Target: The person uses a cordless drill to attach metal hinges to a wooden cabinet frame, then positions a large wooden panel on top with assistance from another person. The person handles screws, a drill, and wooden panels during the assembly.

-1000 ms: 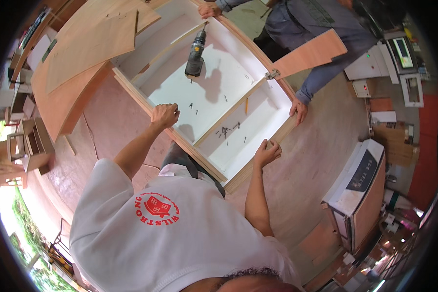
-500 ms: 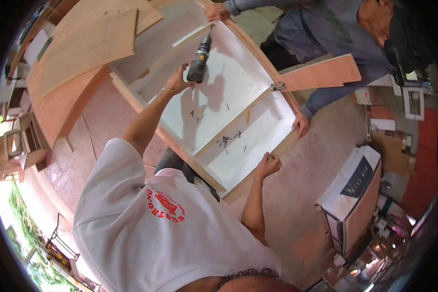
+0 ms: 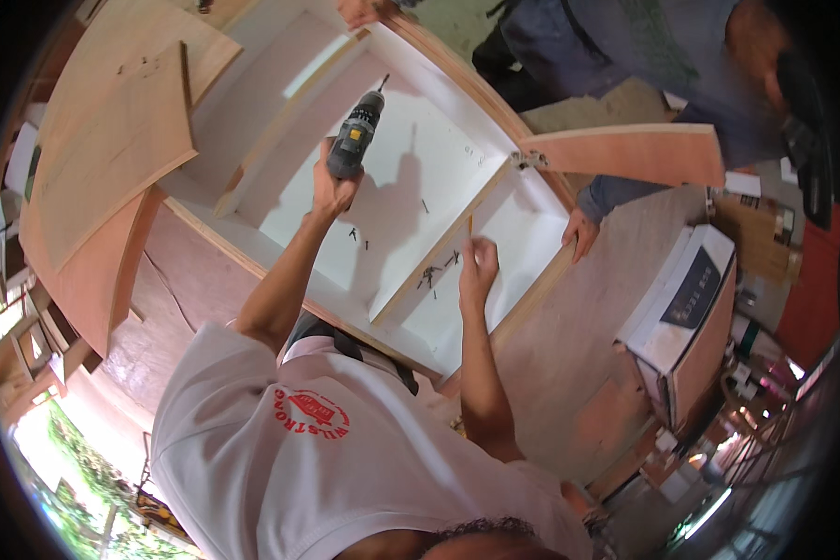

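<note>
My left hand (image 3: 331, 191) is wrapped round the grip of a dark cordless drill (image 3: 353, 140) with a yellow patch. The drill's bit points up and away over the white inside of a wooden cabinet (image 3: 345, 217), its tip apart from the walls. My right hand (image 3: 478, 266) is over the smaller compartment, beside the divider (image 3: 439, 252). Its index finger stretches toward a short yellow-orange strip (image 3: 469, 225) at the divider; the other fingers look loosely bent. Several dark screws (image 3: 428, 276) lie in a pile left of that hand, and a few more (image 3: 353, 234) are scattered in the larger compartment.
A co-worker's hand (image 3: 582, 233) holds the cabinet's right edge; another hand (image 3: 359, 11) grips its far corner. A hinged wooden door flap (image 3: 639, 154) sticks out right. Plywood sheets (image 3: 112, 149) lean at left. A white-topped box (image 3: 667, 289) stands on the floor at right.
My right hand has moved from outside the cabinet's near edge into the smaller compartment. My left hand has drawn the drill left and nearer, away from the far frame.
</note>
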`<state>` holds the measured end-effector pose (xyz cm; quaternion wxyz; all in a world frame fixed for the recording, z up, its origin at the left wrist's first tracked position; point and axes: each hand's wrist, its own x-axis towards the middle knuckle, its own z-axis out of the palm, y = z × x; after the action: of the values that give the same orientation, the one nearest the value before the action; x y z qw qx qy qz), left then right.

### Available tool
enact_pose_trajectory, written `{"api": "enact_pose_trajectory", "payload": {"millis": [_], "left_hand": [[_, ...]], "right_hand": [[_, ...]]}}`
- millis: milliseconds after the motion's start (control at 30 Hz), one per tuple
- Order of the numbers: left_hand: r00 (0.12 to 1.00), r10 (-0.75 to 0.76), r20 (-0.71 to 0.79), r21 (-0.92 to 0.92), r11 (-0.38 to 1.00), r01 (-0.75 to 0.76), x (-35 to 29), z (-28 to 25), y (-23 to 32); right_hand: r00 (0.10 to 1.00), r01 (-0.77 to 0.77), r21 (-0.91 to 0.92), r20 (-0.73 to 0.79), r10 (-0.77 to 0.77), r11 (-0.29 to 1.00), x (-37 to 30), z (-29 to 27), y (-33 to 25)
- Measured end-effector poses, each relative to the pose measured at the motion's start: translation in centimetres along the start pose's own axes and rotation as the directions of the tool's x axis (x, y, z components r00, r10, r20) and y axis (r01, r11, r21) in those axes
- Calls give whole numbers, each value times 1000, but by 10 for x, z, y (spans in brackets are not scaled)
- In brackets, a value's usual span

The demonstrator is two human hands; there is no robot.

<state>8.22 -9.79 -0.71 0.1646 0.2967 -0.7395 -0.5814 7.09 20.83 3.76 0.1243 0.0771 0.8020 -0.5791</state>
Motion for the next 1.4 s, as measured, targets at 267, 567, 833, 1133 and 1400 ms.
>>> {"api": "enact_pose_trajectory", "payload": {"millis": [267,567,833,1133,1400], "left_hand": [[845,227,485,61,954,-292,-70,37,43],[665,489,565,6,803,-595,-57,93,47],[630,617,471,17,708,-706,-39,134,17],[613,652,447,97,645,-758,-34,149,5],[597,672,439,129,610,-782,-33,153,0]], "right_hand": [[882,-451,484,369,292,750,70,55,-79],[954,-299,554,160,252,777,84,30,-76],[959,-255,545,246,139,798,118,23,-59],[965,-199,567,255,59,800,132,21,-45],[960,-172,557,279,12,812,137,20,-37]]}}
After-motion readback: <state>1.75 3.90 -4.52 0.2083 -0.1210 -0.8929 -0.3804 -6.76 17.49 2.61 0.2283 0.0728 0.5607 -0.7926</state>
